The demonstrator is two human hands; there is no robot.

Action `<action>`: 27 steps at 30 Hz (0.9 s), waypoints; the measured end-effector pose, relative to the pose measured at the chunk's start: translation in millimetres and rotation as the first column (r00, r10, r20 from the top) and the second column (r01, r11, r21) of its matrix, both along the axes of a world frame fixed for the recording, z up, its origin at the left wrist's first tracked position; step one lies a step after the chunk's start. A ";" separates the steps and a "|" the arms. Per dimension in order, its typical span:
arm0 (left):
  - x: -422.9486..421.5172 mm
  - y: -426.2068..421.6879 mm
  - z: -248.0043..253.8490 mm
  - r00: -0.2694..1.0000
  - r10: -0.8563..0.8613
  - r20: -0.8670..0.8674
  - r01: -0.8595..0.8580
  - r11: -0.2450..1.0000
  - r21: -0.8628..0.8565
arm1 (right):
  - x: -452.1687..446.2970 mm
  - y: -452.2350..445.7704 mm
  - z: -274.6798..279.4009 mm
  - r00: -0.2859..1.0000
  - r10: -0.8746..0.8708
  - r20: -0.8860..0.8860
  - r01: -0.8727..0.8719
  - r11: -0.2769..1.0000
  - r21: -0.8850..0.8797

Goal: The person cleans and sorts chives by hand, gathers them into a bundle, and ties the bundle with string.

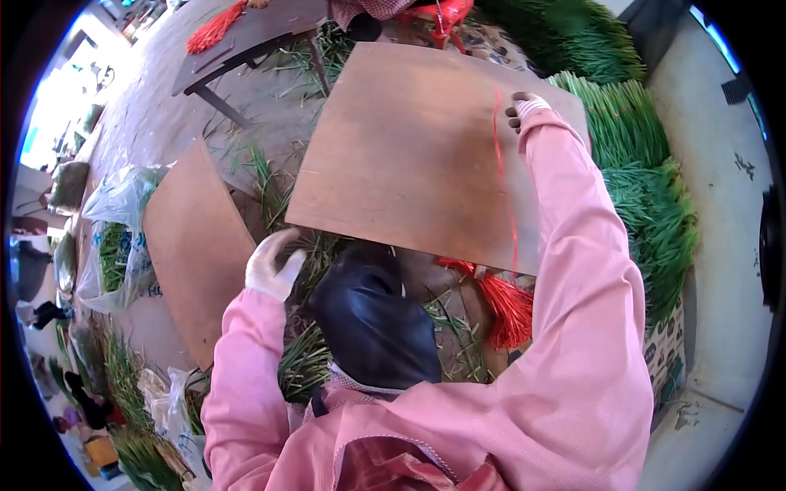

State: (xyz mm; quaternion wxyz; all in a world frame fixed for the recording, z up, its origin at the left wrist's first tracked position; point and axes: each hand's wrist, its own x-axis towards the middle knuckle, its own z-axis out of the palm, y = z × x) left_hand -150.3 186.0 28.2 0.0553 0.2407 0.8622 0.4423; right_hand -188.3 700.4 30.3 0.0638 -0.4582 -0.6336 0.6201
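Note:
A brown board (409, 155) lies before me as a work surface. A single red string (503, 176) runs along its right part, from near the far edge to the near edge. My right hand (521, 111) is over the board just right of the string's far end, fingers a little bent and apart, with nothing visible in them. My left hand (274, 266), in a pale glove, is off the board's near left corner. Its thumb and fingers are spread, and nothing shows between them.
Bundles of green stalks (626, 123) are stacked along the right wall. A bunch of red strings (501, 309) hangs below the board's near edge. Another brown board (196, 237) stands at left beside a clear plastic bag (123, 200). A dark table (254, 41) holds red strings (214, 31).

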 end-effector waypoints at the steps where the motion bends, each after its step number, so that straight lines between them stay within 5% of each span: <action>1: 9.2 -16.2 3.9 0.999 0.053 0.003 -0.053 0.998 -0.019 | -7.3 16.4 -22.1 1.000 0.011 -0.001 -0.011 1.000 -0.009; 2: 19.4 -31.8 9.0 0.995 0.104 0.004 -0.104 0.994 -0.038 | -14.3 55.1 -63.5 0.997 0.005 -0.074 -0.024 0.966 -0.257; 4: 41.3 -70.9 -10.3 0.970 0.230 0.076 -0.233 0.972 0.038 | 1.1 31.1 -56.4 0.972 -0.155 -0.177 0.100 0.953 -0.286; 5: 55.8 -81.6 -14.3 0.952 0.287 0.111 -0.292 0.956 0.032 | 20.3 -3.2 -42.5 0.966 -0.109 -0.236 0.111 0.994 -0.008; 6: 71.1 -91.5 -19.3 0.928 0.345 0.144 -0.352 0.936 0.027 | 35.2 -7.6 -62.2 0.972 0.153 -0.179 -0.054 0.885 0.462; 7: 87.0 -102.9 -29.9 0.918 0.366 0.151 -0.373 0.928 0.018 | 39.6 -10.7 -87.8 0.902 0.416 -0.115 -0.113 0.485 0.867; 8: 99.9 -112.7 -40.6 0.909 0.387 0.154 -0.393 0.920 0.010 | 55.4 -55.0 -46.2 0.891 0.433 0.133 -0.317 0.386 0.866; 9: 109.8 -116.1 -44.8 0.897 0.391 0.207 -0.401 0.916 0.005 | 72.9 -88.8 -24.4 0.822 0.471 0.320 -0.424 0.132 0.896; 10: 117.7 -116.0 -47.9 0.882 0.397 0.255 -0.411 0.912 0.003 | 76.3 -110.5 -12.8 0.761 0.567 0.315 -0.401 0.031 0.915; 11: 122.5 -117.0 -53.1 0.878 0.391 0.276 -0.409 0.913 0.006 | 75.4 -127.1 -15.4 0.786 0.485 0.384 -0.399 -0.077 0.914; 14: 124.9 -107.2 -31.4 0.949 0.306 0.077 -0.302 0.952 -0.054 | 58.6 -145.7 -28.5 0.811 0.355 0.466 -0.487 -0.032 0.873; 17: 131.0 -106.7 -22.5 0.936 0.341 0.089 -0.349 0.930 0.115 | 57.7 -165.9 -31.6 0.814 0.305 0.494 -0.530 0.044 0.847; 22: 170.5 -127.9 -9.7 0.928 0.371 0.030 -0.370 0.914 0.163 | 101.1 -225.6 -31.5 0.786 0.271 0.556 -0.598 0.107 0.794; 25: 206.6 -139.2 16.8 0.904 0.395 0.165 -0.427 0.856 0.291 | 127.4 -254.6 -7.9 0.648 0.407 0.644 -0.730 0.087 0.678; 27: 227.1 -155.2 15.2 0.906 0.416 0.074 -0.415 0.842 0.345 | 128.3 -256.6 -1.7 0.567 0.460 0.684 -0.783 0.044 0.620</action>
